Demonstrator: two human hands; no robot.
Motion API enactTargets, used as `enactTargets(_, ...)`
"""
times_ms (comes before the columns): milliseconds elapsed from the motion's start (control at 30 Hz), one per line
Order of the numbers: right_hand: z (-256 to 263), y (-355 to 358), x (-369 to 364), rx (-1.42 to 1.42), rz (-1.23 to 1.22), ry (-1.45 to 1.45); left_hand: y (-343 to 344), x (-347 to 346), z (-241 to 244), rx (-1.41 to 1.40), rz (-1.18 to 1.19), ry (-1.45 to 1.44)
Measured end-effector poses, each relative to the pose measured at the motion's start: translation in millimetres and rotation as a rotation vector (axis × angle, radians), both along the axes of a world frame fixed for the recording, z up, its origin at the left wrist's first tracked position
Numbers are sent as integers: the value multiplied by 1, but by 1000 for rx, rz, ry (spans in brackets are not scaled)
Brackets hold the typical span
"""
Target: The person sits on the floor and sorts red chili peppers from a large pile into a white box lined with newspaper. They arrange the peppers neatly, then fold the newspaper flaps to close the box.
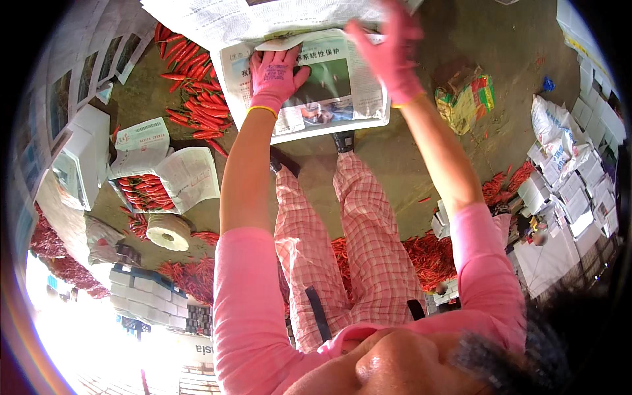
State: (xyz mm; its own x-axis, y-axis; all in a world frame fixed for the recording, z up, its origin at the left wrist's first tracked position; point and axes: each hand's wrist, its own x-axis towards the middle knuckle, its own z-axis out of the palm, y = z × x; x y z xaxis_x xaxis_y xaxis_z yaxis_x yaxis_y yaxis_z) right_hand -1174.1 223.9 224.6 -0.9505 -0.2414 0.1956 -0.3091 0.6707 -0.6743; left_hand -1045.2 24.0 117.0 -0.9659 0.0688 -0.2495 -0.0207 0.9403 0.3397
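Note:
My left hand point(276, 74), in a pink glove with a yellow cuff, lies palm down on a printed newspaper sheet point(323, 79). Its fingers are apart, and the fingertips reach a folded paper edge. That sheet lies within a white box point(332, 132), likely foam, in front of my feet. My right hand point(395, 59), gloved alike and blurred, is at the box's right side with fingers spread; nothing shows in its grip. Whether it touches the paper, I cannot tell. Another newspaper sheet point(232, 22) spreads over the box's far side. What lies under the paper is hidden.
Red chili peppers point(197, 94) lie on the floor left of the box. A newspaper-lined box of peppers point(145, 191) stands nearer, beside a white roll point(169, 232). To the right are a crumpled yellow-green bag point(466, 101), a white sack point(560, 133) and stacked white boxes point(582, 177).

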Motion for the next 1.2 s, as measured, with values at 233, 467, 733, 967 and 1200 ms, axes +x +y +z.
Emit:
enactTargets(233,62,74,-88,-125,299,-812,2,-9,3,13,-42,20)
enactTargets(467,-29,122,113,359,1011,-425,-17,15,12,-81,-117,-149)
enactTargets(733,-70,113,150,721,958,-159,-88,77,123,50,140,362)
enactTargets(967,-4,86,159,1370,1321,-4,-26,155,56,111,-70,-692)
enactTargets(1200,-53,138,183,943,582,-512,-14,178,12,222,179,-419)
